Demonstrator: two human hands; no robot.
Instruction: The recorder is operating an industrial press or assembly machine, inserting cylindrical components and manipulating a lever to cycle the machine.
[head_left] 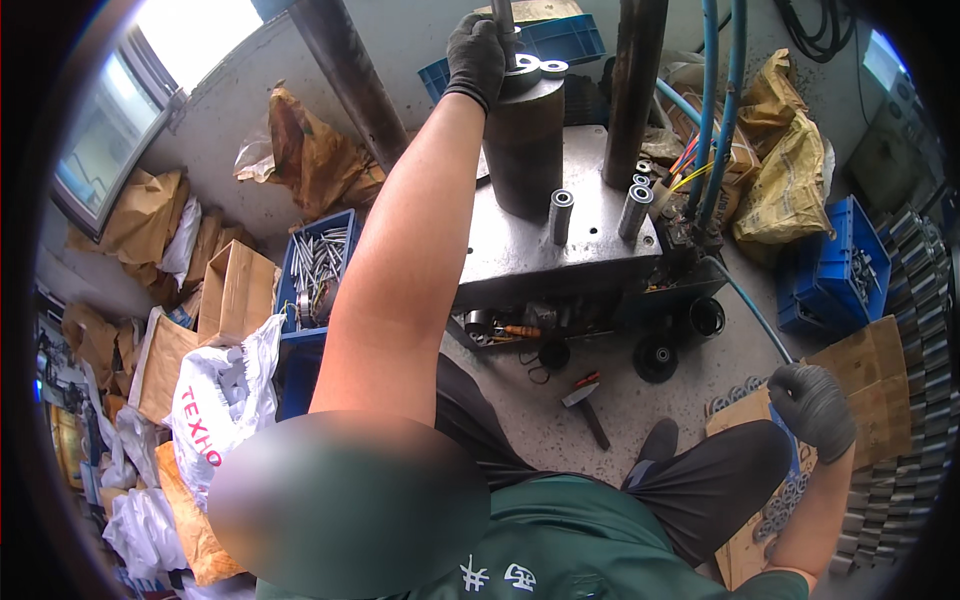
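Note:
My left hand (475, 62), in a dark grey glove, is closed at a vertical metal rod (504, 28) above a thick steel cylinder (525, 150). Part of its grip is hidden. Metal rings (552, 69) lie on the cylinder's top, right beside that hand. The cylinder stands on a steel press plate (520, 250) with two short upright tubes (562, 215) on its right side. Low at the right, my right hand (812, 410), gloved too, is wrapped round the end of a long thin lever (752, 308) that runs up to the press.
Two thick columns (634, 100) flank the cylinder. Blue hoses (706, 110) hang at the right. A hammer (588, 412) lies on the floor. Blue crates (840, 262) with metal parts stand at both sides. Ringlike parts (785, 505) rest on cardboard near my right knee.

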